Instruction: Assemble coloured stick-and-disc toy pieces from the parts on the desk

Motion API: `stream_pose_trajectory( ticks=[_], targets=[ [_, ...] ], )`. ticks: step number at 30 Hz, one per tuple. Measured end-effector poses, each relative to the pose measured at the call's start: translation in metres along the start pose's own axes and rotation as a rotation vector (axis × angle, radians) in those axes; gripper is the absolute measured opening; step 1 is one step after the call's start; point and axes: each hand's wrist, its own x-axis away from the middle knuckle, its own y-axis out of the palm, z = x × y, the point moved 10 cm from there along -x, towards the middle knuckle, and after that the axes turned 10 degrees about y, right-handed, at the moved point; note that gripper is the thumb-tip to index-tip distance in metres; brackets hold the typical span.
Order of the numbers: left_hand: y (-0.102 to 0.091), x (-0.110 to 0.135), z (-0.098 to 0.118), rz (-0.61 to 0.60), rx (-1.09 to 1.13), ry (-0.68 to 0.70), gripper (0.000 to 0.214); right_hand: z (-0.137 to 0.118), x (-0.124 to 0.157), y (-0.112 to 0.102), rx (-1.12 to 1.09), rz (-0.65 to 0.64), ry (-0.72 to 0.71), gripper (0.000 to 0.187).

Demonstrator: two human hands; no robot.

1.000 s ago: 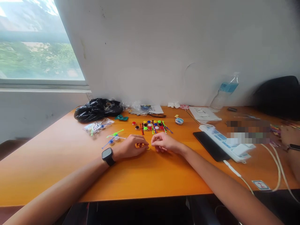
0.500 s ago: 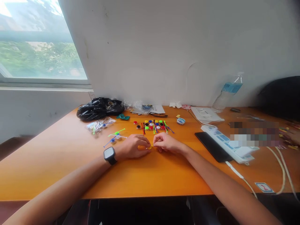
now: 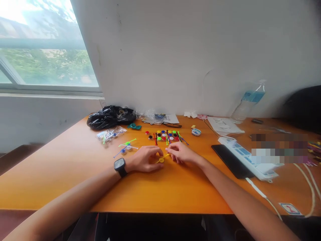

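Observation:
A small yellow piece (image 3: 161,160), a round disc with a thin stick through it, is low over the wooden table between my hands. My right hand (image 3: 182,152) pinches the stick's upper right end between thumb and fingers. Curved around the disc's left side, my left hand (image 3: 144,159) has its thumb and fingers apart. Just beyond them several coloured discs (image 3: 159,138) sit in rows. Thin coloured sticks, one of them red (image 3: 155,139), lie among the discs. To the left are pieces with sticks through discs, among them a white one (image 3: 128,147) and a blue one (image 3: 123,151).
Clear packets (image 3: 110,134) and a black plastic bag (image 3: 111,117) lie at the back left. A small round container (image 3: 196,132) stands right of the discs. Farther right are a phone (image 3: 230,160), a power strip (image 3: 247,157) with cables and a plastic bottle (image 3: 248,105).
My left fingers have loosened and spread from the yellow piece, so more of its disc shows. My right hand stays at the stick's end. The view has shifted slightly.

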Motion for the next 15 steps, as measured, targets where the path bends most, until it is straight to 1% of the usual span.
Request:
stream_pose_trajectory(
  ticks=[2,5,7,9,10,13,15],
  targets=[
    [-0.009,0.002,-0.004,0.055,0.034,-0.043,0.029,-0.001,-0.002,-0.005,-0.019,0.021,-0.018,0.042],
    [-0.024,0.005,-0.01,0.153,0.043,-0.075,0.027,-0.004,-0.002,-0.007,-0.045,0.015,-0.054,0.049],
    [-0.03,0.007,-0.015,0.2,0.05,-0.095,0.027,-0.006,-0.001,-0.01,-0.044,0.033,-0.063,0.06],
    [-0.036,0.009,-0.022,0.267,0.047,-0.121,0.029,-0.008,0.001,-0.019,-0.062,0.103,-0.059,0.073],
    [-0.039,0.011,-0.025,0.31,0.039,-0.132,0.03,-0.01,0.003,-0.025,-0.083,0.145,-0.06,0.076],
    [-0.047,0.016,-0.031,0.406,0.009,-0.144,0.032,-0.014,0.006,-0.035,-0.153,0.215,-0.088,0.079],
    [-0.046,0.016,-0.032,0.412,-0.017,-0.14,0.03,-0.015,0.006,-0.038,-0.148,0.251,-0.111,0.079]
  ],
)
